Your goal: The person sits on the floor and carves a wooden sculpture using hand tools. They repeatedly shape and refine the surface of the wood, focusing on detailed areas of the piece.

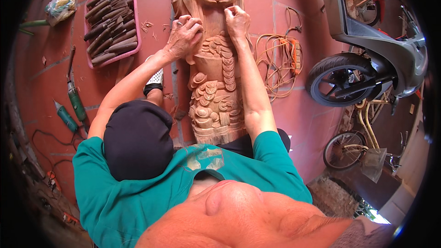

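A long carved wooden figure (216, 94) lies on the floor in front of me, its lower end close to my lap. Stacked coin shapes and rounded lumps cover its lower half, and carved hands show near the far end. My left hand (184, 36) rests at the carving's left edge with its fingers curled in. Over the right side of the same stretch, my right hand (238, 23) is closed in a pinch, fingertips toward the wood. Whatever either hand holds, if anything, is hidden by the fingers.
A pink basket (88, 59) of wood-handled carving tools (112, 23) stands at the left. Below it lie green power tools (76, 98) with cords. An orange power strip (296, 55) and coiled cable (274, 62) lie right, beside a motorbike wheel (342, 80). Wood chips (147, 26) dot the tiles.
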`<state>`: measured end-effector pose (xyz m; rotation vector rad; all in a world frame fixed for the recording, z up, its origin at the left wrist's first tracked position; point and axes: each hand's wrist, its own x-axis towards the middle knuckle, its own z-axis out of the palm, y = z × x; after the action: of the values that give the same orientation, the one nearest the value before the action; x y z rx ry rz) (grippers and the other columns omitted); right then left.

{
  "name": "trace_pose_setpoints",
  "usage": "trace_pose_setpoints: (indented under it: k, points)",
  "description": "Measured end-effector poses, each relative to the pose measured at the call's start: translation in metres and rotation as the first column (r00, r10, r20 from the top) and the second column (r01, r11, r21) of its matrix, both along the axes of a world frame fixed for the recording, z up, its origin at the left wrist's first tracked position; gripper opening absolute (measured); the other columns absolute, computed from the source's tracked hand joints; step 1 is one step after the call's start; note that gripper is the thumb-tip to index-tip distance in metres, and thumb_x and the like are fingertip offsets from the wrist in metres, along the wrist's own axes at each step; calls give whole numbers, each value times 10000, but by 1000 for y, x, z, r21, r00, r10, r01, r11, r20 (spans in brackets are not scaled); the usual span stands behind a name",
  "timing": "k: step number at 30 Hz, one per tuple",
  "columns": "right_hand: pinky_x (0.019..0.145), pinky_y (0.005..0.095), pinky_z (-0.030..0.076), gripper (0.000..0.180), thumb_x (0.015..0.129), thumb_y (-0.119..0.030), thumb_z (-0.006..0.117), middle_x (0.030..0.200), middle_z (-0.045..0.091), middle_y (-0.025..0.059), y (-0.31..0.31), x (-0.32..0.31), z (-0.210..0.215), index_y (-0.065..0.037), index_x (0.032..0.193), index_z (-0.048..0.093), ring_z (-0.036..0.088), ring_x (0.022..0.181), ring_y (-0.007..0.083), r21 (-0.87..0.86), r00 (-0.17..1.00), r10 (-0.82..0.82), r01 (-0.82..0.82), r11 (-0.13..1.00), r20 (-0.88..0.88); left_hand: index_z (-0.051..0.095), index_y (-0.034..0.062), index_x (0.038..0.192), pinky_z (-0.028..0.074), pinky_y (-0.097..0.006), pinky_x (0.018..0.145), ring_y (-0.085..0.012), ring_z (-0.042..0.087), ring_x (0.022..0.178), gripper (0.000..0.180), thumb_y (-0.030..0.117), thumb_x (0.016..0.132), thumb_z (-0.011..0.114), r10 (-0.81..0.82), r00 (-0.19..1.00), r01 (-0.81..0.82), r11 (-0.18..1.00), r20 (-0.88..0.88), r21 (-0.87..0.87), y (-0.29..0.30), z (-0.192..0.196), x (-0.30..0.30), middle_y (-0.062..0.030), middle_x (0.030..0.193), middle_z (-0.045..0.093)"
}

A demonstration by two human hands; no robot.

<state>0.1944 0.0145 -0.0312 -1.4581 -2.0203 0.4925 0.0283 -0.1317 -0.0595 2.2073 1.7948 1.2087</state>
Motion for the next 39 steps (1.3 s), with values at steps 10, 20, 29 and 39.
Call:
trace_pose_setpoints:
  k: [10, 20, 29, 39]
  points:
    - [712, 505, 541, 166, 831, -188, 622, 818, 689, 227, 5, -20, -3, -80, 861, 744, 687, 776, 413, 117, 977, -82, 60, 991, 194, 619, 142, 1016, 364, -425, 934, -263, 475, 1157, 203, 168, 830, 696, 8, 1000, -9, 1000, 19, 17, 1, 2, 4, -1, 1164, 574]
    - [696, 436, 540, 139, 846, -211, 683, 839, 712, 164, -10, -7, -6, -116, 897, 772, 701, 781, 347, 6, 980, 183, -183, 983, -78, 624, 138, 1000, 371, -423, 946, -271, 478, 1154, 188, 147, 828, 698, 18, 1000, -18, 999, 3, 29, 3, 1, 5, -5, 1151, 575]
    - [598, 368, 533, 200, 863, -162, 690, 676, 702, 164, 0, -5, -20, 29, 898, 741, 692, 565, 215, 24, 966, -171, 179, 984, -196, 631, 145, 1005, 359, -432, 950, -265, 480, 1172, 208, 166, 817, 718, -21, 999, 20, 1000, 29, 15, 3, -1, 2, 2, 1168, 579]
    - [649, 474, 525, 143, 808, -166, 679, 745, 689, 225, -3, -28, -12, -31, 782, 720, 691, 720, 387, 2, 951, -218, 223, 975, -219, 647, 127, 1013, 377, -423, 964, -290, 485, 1157, 181, 128, 837, 689, 16, 999, -16, 1000, 34, 5, 1, 7, 6, -15, 1167, 589]
